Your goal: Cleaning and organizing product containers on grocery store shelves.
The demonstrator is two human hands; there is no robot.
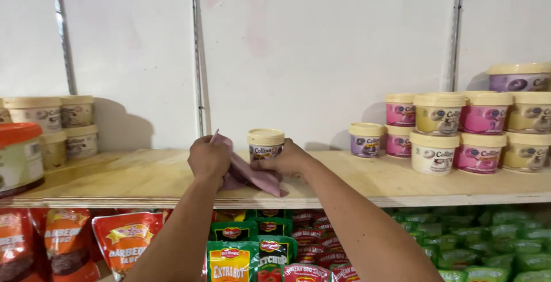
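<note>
Spanning the whole view, a pale wooden shelf [138, 179] carries stacked tubs with cream lids [459, 127] at the right and beige tubs [60, 121] at the left, with red and green sauce pouches [252, 250] packed on the level below. Both arms reach up to the shelf's middle, where a mauve cloth [255, 177] lies crumpled on the wood, its corner hanging over the front edge. The left hand [209, 158] is clenched around the cloth's upper end, while the right hand [287, 158] grasps a small cream-lidded tub [266, 143] standing upright just behind the cloth.
</note>
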